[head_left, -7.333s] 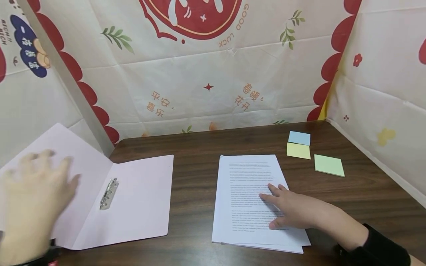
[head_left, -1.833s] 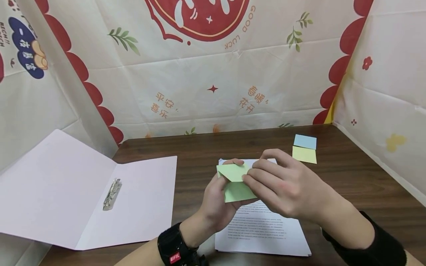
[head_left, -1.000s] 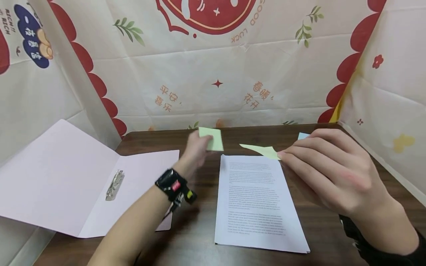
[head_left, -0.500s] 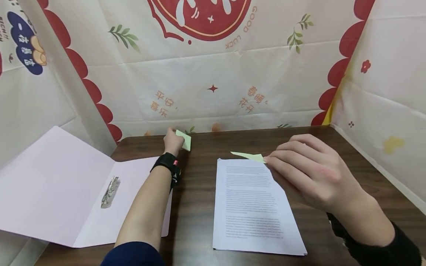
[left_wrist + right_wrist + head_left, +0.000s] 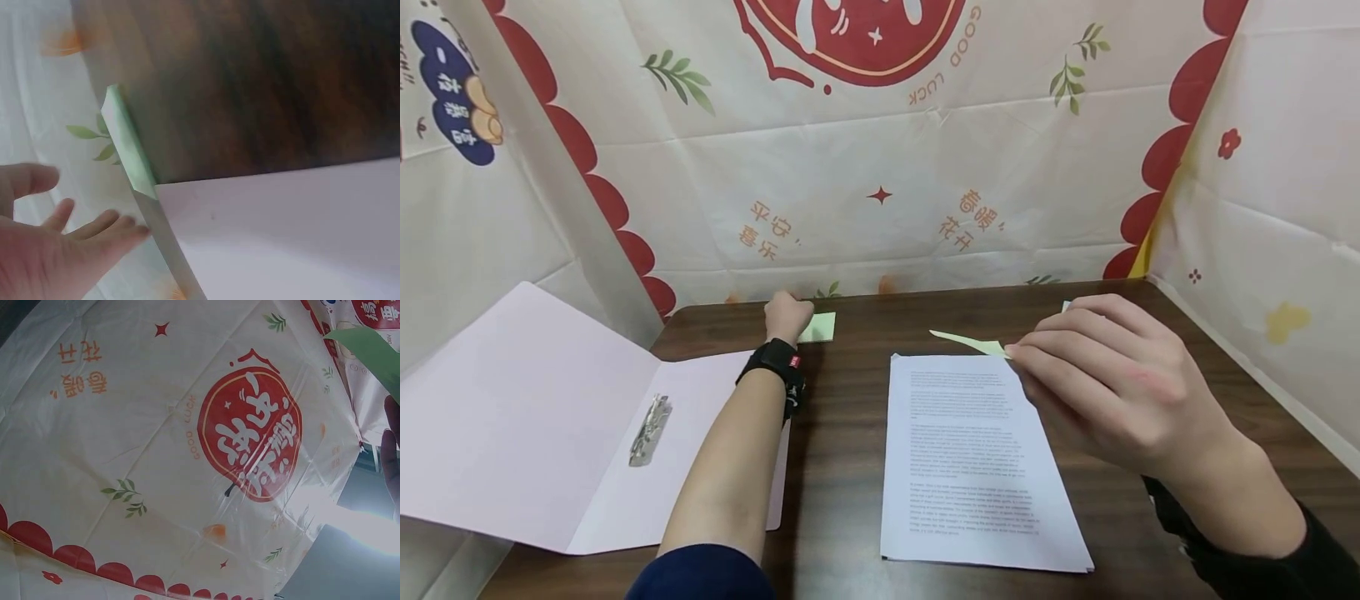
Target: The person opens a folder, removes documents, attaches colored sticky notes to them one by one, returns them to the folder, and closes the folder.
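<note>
we judge that the step in hand is setting the green pad (image 5: 820, 327) aside while a single green note (image 5: 967, 340) is held ready. the pad lies on the table (image 5: 842, 458) near its back edge, at about ten o'clock from the printed stack (image 5: 973, 467). our left hand (image 5: 787, 317) is at the pad's nine o'clock; the left wrist view shows its fingers spread and apart from the pad, holding nothing. our right hand (image 5: 1108, 387), at two o'clock from the stack, pinches the note by its near end, and the free end curls out toward nine o'clock, over the stack's twelve o'clock edge. the open folder (image 5: 535, 433), with its metal clip (image 5: 650, 431), is at nine o'clock from the stack. at one o'clock a sliver of blue paper (image 5: 1066, 307) shows behind the right hand. the next move, we think, calls for drawing the left hand clear of the pad and keeping the right pinch light, since so thin a slip could bend or stick to itself.
</note>
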### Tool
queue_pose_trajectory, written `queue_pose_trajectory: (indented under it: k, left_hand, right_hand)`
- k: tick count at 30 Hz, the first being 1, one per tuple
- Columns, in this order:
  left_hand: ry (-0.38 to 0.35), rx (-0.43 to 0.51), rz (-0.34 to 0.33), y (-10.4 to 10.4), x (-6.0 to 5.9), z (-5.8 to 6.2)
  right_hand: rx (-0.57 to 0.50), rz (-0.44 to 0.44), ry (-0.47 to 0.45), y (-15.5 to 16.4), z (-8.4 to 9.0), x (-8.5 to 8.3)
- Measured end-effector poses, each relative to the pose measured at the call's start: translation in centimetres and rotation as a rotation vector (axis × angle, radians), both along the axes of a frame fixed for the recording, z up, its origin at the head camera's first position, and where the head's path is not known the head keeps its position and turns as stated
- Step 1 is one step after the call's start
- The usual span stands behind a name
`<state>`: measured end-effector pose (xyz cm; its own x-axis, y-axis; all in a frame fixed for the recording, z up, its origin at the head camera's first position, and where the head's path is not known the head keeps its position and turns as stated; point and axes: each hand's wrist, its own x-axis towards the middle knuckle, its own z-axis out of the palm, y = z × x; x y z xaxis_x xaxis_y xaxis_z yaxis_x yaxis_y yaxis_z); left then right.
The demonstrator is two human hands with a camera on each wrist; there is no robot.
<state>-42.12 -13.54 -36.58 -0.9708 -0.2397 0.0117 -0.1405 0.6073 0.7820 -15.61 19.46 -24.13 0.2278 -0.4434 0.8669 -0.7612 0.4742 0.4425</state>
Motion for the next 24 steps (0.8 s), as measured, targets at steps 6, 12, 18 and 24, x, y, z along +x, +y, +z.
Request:
queue_pose_trajectory:
  k: [6,12,18,24]
  left_hand:
    - [0.128,0.353,-0.145,1.5,2.5,3.4]
    - [0.276,0.515,-0.49,5.4,11.8,7.8]
    - [0.297,0.641,-0.742,7.8,20.5,10.1]
    - [0.264,0.641,-0.74,8.3,22.1,10.0]
  right_hand:
    - [-0.04,0.002,0.048,0.0,-0.1,-0.3]
    - [-0.07,-0.002,0.252,-0.2,-0.7,-1.4]
    - [-0.012,-0.082,0.334,-0.9,-1.0,-1.1]
    - [0.153,-0.047,0.217,-1.4,-1.0,-0.6]
